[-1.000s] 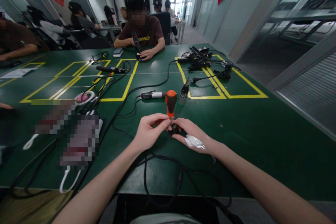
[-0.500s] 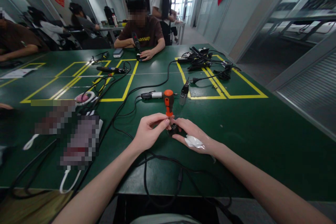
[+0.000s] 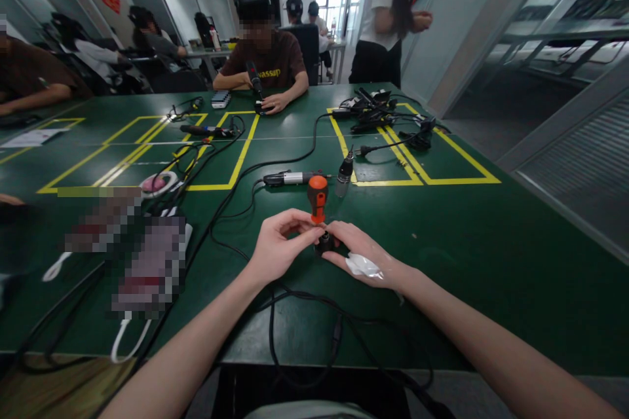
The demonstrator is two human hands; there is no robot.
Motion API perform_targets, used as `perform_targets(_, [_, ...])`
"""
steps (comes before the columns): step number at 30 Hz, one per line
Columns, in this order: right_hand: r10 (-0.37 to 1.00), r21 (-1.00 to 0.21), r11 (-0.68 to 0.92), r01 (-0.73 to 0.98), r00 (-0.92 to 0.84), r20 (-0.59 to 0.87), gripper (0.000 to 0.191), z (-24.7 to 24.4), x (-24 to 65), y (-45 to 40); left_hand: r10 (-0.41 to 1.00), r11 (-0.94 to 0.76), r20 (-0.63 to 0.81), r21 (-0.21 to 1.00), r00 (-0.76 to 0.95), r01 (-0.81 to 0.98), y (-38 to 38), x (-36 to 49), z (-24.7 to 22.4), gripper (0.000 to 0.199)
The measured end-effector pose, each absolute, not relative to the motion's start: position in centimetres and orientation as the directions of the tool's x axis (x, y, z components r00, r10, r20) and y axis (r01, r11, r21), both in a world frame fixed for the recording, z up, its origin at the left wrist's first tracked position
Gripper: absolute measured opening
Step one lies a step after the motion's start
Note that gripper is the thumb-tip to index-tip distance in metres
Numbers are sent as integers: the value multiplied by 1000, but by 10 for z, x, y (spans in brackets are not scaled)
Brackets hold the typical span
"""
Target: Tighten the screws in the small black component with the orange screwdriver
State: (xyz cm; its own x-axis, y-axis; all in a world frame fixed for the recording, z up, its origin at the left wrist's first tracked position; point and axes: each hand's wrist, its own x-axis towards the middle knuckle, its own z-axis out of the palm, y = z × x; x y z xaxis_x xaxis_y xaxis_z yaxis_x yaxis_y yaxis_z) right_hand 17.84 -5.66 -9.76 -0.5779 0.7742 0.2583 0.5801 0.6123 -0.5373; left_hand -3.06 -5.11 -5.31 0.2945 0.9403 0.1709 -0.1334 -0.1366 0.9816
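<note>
A stubby orange-and-black screwdriver [image 3: 318, 200] stands nearly upright over a small black round part [image 3: 324, 245] on the green table. My left hand [image 3: 280, 242] is closed, its thumb and fingertips pinching the screwdriver just below the handle. From the other side, my right hand [image 3: 361, 249] has its thumb and fingers around the black part, holding it against the tabletop. White material under clear tape covers the back of that hand near the thumb. The screwdriver's tip is hidden at the fingertips and the part.
Beyond the hands lie a corded electric screwdriver [image 3: 289, 178] and an upright black-and-clear bottle-like item [image 3: 344, 173]. Tangled black cords [image 3: 373, 108] sit at the back right. Blurred phone-like devices [image 3: 152, 262] and cables are on the left. A co-worker [image 3: 265, 65] sits opposite.
The screwdriver has shifted slightly down and right, and its handle has turned. My left fingertips moved a little right with it; my right hand stayed put. A person behind walked rightward.
</note>
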Motion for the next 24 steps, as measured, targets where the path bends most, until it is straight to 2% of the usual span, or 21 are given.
perform_targets(9, [770, -557, 617, 556, -573, 281, 21, -102, 178, -54, 919, -83, 164, 969, 358, -232, -52, -28, -55, 32])
perform_targets(14, [791, -589, 587, 555, -549, 271, 20, -102, 178, -55, 890, -102, 218, 951, 400, -292, -51, -32, -52, 33])
perform_targets(17, [798, -592, 580, 559, -536, 276, 22, -103, 178, -55, 889, -90, 225, 939, 398, -331, -50, -31, -53, 41])
perform_targets(21, [798, -574, 582, 576, -540, 268, 29, -101, 177, -56, 914, -61, 177, 950, 365, -308, -50, -28, -53, 50])
perform_targets(24, [797, -572, 581, 579, -549, 253, 23, -98, 177, -56, 915, -62, 172, 953, 365, -296, -50, -27, -53, 54])
